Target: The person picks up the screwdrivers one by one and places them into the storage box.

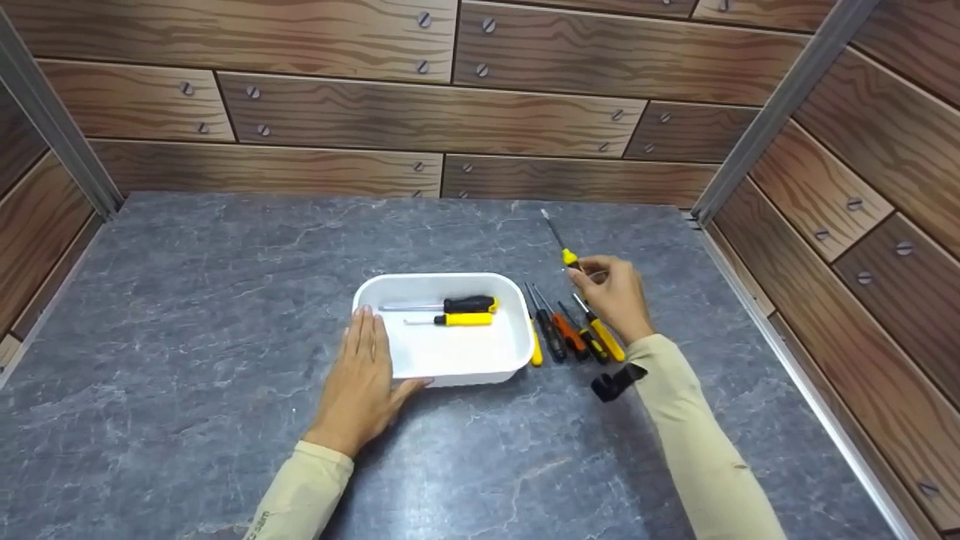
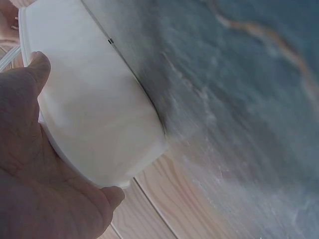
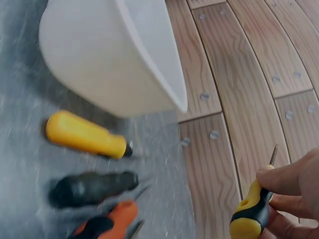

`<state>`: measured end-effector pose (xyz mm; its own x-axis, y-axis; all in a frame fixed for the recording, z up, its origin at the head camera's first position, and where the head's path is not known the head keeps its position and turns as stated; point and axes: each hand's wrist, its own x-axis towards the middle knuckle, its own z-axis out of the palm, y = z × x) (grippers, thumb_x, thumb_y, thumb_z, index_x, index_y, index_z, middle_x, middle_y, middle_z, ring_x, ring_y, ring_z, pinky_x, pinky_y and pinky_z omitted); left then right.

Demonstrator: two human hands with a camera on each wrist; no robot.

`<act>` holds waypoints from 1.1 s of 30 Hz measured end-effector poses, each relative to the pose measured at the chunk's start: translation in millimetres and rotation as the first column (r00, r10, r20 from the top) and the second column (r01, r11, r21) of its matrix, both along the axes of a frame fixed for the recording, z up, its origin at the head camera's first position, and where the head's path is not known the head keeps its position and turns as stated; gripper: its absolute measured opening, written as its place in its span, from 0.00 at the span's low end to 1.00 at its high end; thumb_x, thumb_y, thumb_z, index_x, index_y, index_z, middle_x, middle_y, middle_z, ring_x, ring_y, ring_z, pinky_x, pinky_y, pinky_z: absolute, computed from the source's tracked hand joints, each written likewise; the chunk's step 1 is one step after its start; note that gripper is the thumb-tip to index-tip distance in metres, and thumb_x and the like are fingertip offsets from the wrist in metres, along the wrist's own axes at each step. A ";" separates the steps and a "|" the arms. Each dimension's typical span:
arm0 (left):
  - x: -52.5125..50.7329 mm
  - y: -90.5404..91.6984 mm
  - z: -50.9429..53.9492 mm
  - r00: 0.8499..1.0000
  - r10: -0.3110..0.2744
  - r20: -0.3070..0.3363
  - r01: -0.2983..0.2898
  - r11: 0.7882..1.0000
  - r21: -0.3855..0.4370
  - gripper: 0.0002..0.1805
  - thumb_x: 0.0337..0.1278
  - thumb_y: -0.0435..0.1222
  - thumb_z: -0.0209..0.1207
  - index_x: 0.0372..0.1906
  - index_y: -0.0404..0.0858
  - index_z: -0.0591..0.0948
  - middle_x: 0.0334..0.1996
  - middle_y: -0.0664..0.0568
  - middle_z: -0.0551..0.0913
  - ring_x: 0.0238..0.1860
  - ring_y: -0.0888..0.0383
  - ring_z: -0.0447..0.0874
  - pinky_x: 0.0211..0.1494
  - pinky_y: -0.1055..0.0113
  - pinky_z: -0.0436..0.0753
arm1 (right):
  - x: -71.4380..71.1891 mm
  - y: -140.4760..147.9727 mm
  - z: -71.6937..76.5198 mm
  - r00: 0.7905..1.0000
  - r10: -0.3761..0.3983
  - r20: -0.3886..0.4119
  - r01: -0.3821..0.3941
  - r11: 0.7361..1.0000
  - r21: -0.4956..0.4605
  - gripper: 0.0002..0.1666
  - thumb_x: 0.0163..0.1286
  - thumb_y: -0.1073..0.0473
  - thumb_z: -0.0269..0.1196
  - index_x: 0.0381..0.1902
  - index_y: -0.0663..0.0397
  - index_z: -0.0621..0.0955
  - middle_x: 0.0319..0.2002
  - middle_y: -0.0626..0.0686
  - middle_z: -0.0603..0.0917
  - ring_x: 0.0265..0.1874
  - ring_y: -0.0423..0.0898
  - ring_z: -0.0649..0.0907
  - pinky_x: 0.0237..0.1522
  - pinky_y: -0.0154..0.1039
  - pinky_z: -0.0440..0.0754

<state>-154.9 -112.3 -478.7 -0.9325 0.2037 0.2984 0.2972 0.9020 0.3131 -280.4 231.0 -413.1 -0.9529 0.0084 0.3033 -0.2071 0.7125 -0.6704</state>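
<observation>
A white plastic tray (image 1: 446,356) sits on the table. Inside it lie a black-handled screwdriver (image 1: 469,304) with a yellow end and a smaller yellow-handled screwdriver (image 1: 466,319). My left hand (image 1: 356,397) rests on the tray's near left corner, straight fingers over the left rim and thumb along the near one. To the right of the tray, my right hand (image 1: 616,296) pinches a yellow and black screwdriver (image 1: 568,256), held off the table with its shaft pointing away. The right wrist view shows fingers and thumb round that handle (image 3: 246,221).
Close beside the tray's right wall lie several screwdrivers: a yellow one (image 1: 536,351), a black one (image 1: 553,341), an orange and black one (image 1: 571,337), a black and yellow one (image 1: 592,346) and a yellow and black one (image 1: 606,339). Wood-patterned panels (image 1: 435,112) enclose the grey table (image 1: 187,322).
</observation>
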 end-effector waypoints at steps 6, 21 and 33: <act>-1.1 -1.0 -0.4 1.000 -0.005 -0.014 0.005 1.000 -0.006 0.55 0.65 0.58 0.59 0.72 0.14 0.55 0.73 0.20 0.53 0.77 0.32 0.49 0.79 0.44 0.54 | -6.1 -21.0 8.8 0.998 0.046 -0.032 -0.046 0.999 -0.011 0.15 0.66 0.61 0.70 0.47 0.66 0.88 0.38 0.61 0.88 0.36 0.56 0.87 0.41 0.46 0.85; -1.6 -1.0 -2.8 1.000 0.004 0.019 -0.004 1.000 -0.003 0.56 0.64 0.61 0.58 0.73 0.16 0.54 0.75 0.22 0.51 0.78 0.33 0.49 0.79 0.44 0.54 | -13.8 -68.4 13.7 0.975 0.217 -0.044 -0.217 0.976 0.007 0.15 0.67 0.60 0.71 0.48 0.65 0.88 0.40 0.61 0.88 0.38 0.53 0.86 0.44 0.47 0.86; -2.3 -1.1 -3.7 1.000 0.006 -0.002 -0.006 1.000 -0.010 0.55 0.65 0.59 0.59 0.73 0.15 0.55 0.74 0.21 0.52 0.77 0.33 0.50 0.79 0.45 0.55 | -14.3 -96.6 0.2 0.929 0.368 -0.044 -0.363 0.927 0.098 0.12 0.65 0.63 0.72 0.45 0.63 0.89 0.37 0.58 0.87 0.35 0.53 0.85 0.40 0.43 0.85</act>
<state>-157.2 -113.4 -482.4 -0.9332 0.2011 0.2979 0.2924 0.9067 0.3040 -294.7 134.4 -412.9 -0.8647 -0.3659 0.3441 -0.5022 0.6344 -0.5876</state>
